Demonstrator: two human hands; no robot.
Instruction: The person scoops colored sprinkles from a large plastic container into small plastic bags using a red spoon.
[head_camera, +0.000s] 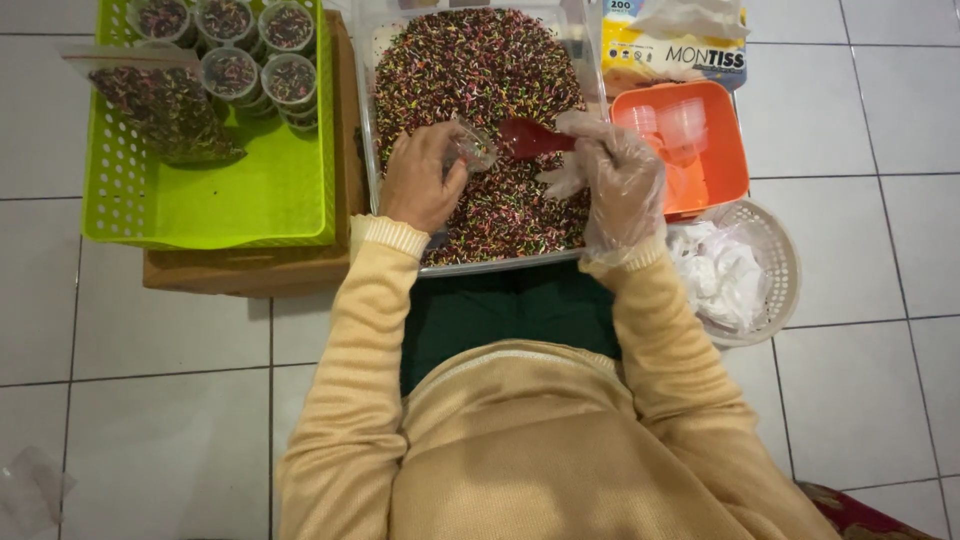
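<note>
A person in a tan sweater sits on a tiled floor, filling a small clear cup (472, 148) from a clear bin (366, 120) heaped with multicoloured sprinkles (480, 70). The bare left hand (422, 178) is closed around the cup, holding it tilted just above the heap near the bin's middle. The right hand (615, 180), in a thin plastic glove, grips the handle of a red scoop (530, 138), whose blade points at the cup's mouth and sits just beside it. The step in hand appears to be the fill itself: scoop meeting cup over the bin. How full the cup is cannot be told. The next move would call for a steady tip of the scoop into the narrow mouth, kept over the bin so that spills fall back into the heap. To the left, a green basket (200, 200) on a brown box (250, 270) holds about 6 filled cups (232, 72) at its far end and a clear bag of sprinkles (165, 105). To the right, an orange tray (715, 160) holds empty clear cups (665, 125); a white basket (775, 250) with crumpled white material sits near it, and a tissue pack (675, 45) lies beyond the tray.
</note>
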